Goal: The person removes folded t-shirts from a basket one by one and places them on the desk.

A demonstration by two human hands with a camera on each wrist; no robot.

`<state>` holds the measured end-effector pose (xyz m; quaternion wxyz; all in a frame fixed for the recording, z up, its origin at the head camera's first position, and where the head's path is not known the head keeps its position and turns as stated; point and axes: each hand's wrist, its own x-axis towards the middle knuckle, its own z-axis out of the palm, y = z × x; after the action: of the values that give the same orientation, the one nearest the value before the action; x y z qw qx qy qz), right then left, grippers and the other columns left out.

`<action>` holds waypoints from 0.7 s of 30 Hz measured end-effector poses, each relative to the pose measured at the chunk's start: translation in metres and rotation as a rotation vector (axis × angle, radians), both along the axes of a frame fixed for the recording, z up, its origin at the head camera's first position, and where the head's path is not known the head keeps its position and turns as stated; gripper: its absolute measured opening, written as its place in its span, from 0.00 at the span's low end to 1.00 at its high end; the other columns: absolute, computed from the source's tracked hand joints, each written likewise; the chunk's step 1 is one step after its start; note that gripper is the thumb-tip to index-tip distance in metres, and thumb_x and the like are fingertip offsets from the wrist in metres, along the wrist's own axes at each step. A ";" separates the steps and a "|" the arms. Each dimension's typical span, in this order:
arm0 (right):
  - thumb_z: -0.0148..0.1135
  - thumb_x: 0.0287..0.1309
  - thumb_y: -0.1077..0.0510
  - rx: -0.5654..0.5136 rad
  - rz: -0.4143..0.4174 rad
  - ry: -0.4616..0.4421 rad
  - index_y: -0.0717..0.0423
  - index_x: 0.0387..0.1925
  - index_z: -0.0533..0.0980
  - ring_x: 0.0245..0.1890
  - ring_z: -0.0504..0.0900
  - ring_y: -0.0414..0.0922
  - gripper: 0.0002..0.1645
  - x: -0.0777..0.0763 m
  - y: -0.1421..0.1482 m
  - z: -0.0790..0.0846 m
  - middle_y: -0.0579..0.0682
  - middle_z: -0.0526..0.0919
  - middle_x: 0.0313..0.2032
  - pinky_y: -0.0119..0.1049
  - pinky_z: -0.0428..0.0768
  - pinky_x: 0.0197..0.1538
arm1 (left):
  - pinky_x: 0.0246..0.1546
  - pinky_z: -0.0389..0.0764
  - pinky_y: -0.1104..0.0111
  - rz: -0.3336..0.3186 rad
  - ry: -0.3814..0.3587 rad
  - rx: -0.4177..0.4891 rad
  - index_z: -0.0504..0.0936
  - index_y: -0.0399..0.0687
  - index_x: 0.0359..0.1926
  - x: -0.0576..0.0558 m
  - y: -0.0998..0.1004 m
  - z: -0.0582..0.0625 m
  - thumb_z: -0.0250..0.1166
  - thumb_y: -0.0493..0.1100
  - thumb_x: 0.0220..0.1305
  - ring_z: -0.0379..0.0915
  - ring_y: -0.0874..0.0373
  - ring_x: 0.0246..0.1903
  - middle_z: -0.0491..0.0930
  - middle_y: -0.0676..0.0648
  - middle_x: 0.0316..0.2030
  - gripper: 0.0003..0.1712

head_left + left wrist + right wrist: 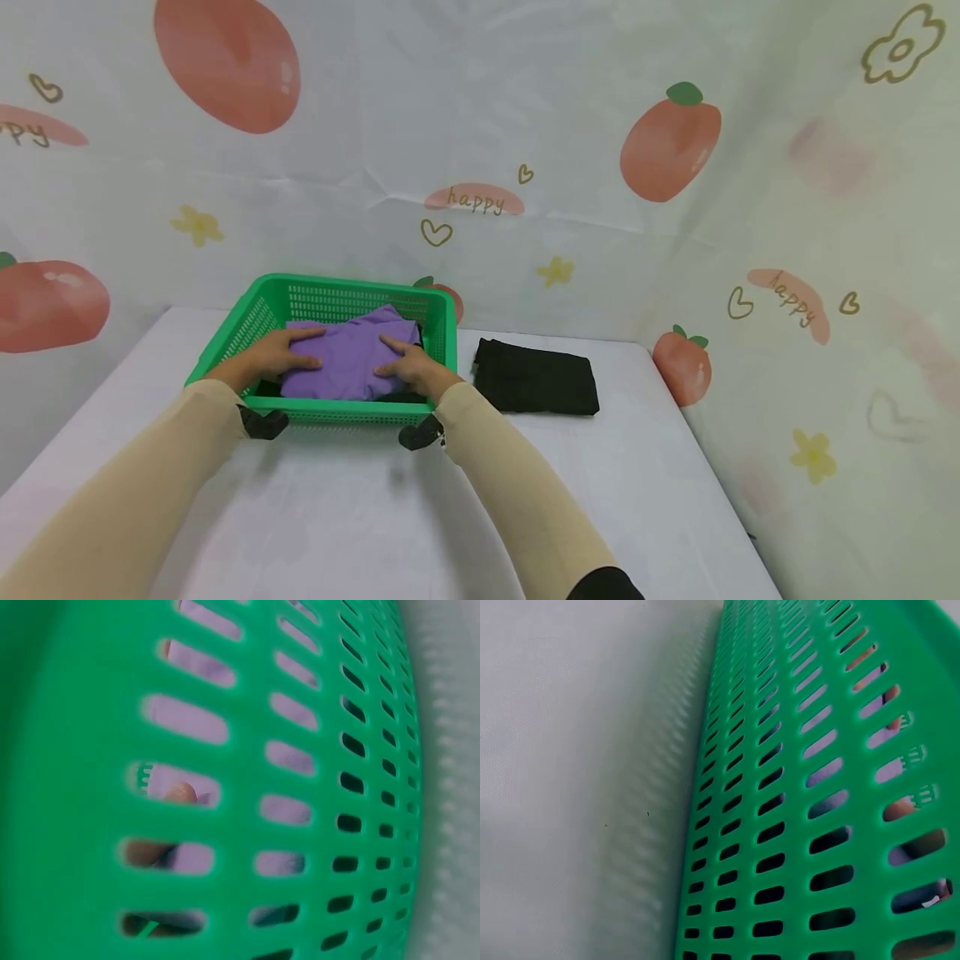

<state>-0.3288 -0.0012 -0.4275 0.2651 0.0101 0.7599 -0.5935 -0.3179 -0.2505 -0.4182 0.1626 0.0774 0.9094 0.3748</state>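
Note:
A folded purple cloth lies inside the green slotted plastic basket. Dark fabric peeks out beneath it. My left hand reaches over the near rim and touches the cloth's left side with spread fingers. On the right side my right hand rests with two fingers stretched across the purple cloth. Some fingers of each hand are hidden. Both wrist views are mostly filled by the basket wall, with bits of purple and fingers glimpsed through the slots.
A folded black cloth lies on the white table, just right of the basket. Behind the table hangs a pale backdrop printed with fruit, hearts and flowers; it also runs along the right side.

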 end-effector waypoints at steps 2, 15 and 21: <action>0.64 0.61 0.67 -0.013 -0.002 -0.007 0.35 0.72 0.64 0.72 0.58 0.54 0.42 0.000 0.001 0.001 0.58 0.48 0.76 0.50 0.70 0.66 | 0.54 0.76 0.48 -0.003 0.031 -0.022 0.55 0.36 0.74 0.000 -0.001 0.000 0.65 0.47 0.66 0.59 0.28 0.62 0.49 0.18 0.68 0.44; 0.65 0.59 0.70 -0.063 -0.021 0.015 0.39 0.71 0.66 0.74 0.54 0.54 0.42 0.001 0.004 0.003 0.60 0.47 0.76 0.46 0.67 0.68 | 0.61 0.65 0.40 0.026 0.092 -0.040 0.55 0.37 0.74 0.004 -0.001 0.006 0.66 0.45 0.64 0.52 0.25 0.66 0.50 0.18 0.68 0.44; 0.65 0.58 0.71 -0.098 -0.032 0.022 0.41 0.70 0.67 0.73 0.56 0.54 0.41 0.003 0.007 0.013 0.59 0.47 0.76 0.45 0.66 0.70 | 0.62 0.64 0.39 0.042 0.129 -0.030 0.56 0.38 0.74 0.010 0.000 0.013 0.66 0.45 0.64 0.51 0.25 0.67 0.51 0.18 0.68 0.44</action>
<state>-0.3255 0.0060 -0.4148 0.2476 0.0026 0.7324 -0.6342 -0.3076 -0.2502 -0.4056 0.0970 0.0799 0.9250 0.3586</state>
